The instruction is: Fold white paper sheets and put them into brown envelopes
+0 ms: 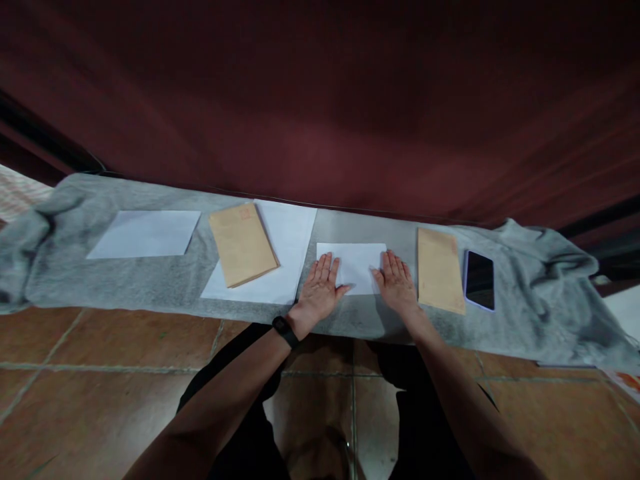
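A small white folded sheet (353, 263) lies on the grey cloth (150, 283) in front of me. My left hand (320, 290) rests flat on its left edge, fingers stretched out and together, a dark band on the wrist. My right hand (397, 283) lies flat on the sheet's right edge, fingers also extended. Neither hand grips anything.
Left of my hands a brown envelope (243, 243) lies on a large white sheet (285, 267); another white sheet (145, 233) is further left. On the right sit a second brown envelope (440, 270) and a phone (479, 280). A dark red curtain (320, 100) hangs behind; tiled floor (100, 373) lies below.
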`<state>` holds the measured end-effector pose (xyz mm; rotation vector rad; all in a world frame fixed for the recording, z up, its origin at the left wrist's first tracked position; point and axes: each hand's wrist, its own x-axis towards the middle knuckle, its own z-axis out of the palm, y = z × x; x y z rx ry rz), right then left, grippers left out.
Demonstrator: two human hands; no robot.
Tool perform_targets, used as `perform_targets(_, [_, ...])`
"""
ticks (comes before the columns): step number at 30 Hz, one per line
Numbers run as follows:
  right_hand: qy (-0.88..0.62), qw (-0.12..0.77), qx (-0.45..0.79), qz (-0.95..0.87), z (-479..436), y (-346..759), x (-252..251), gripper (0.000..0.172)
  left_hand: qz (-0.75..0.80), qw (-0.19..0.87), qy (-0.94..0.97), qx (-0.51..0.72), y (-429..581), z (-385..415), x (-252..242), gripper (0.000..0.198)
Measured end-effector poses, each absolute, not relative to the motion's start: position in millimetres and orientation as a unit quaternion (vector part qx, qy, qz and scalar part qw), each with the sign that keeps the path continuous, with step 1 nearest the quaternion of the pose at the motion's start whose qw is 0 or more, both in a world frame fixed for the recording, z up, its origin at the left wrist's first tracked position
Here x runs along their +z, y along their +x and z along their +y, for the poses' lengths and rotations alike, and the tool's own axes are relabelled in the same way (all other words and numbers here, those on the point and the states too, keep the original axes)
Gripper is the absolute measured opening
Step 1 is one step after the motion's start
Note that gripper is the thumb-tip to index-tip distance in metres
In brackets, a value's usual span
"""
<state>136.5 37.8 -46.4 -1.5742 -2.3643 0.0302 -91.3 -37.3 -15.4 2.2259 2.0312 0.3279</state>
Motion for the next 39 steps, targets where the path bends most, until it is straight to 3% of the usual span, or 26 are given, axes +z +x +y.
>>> perform_targets(8, [-0.572, 0.167, 0.003, -0.803, 36.4, 129.3, -38.9, 0.061, 0.695, 0.043, 0.71, 0.108, -82.2, -31.3, -5.4, 0.066])
perform_targets(16, [-0.477, 0.152, 0.08, -0.862, 23.5, 91.7, -25.7, 0.055, 0.655, 0.082, 0.742, 0.114, -55.7, -10.9, -5.7, 0.058])
perform_targets(30, [-0.555, 0.162, 0.014, -0.815, 32.6, 106.8, -29.7, 0.059, 0.716, 0.04, 0.689, 0.104, -88.9, 18.8, -12.5, 0.062])
perform_targets(39, [-0.641, 0.14, 0.069, -0.752, 38.4, 135.5, -0.2, 0.042, 0.721, 0.043, 0.685, 0.094, -109.4, 32.5, 17.3, 0.05])
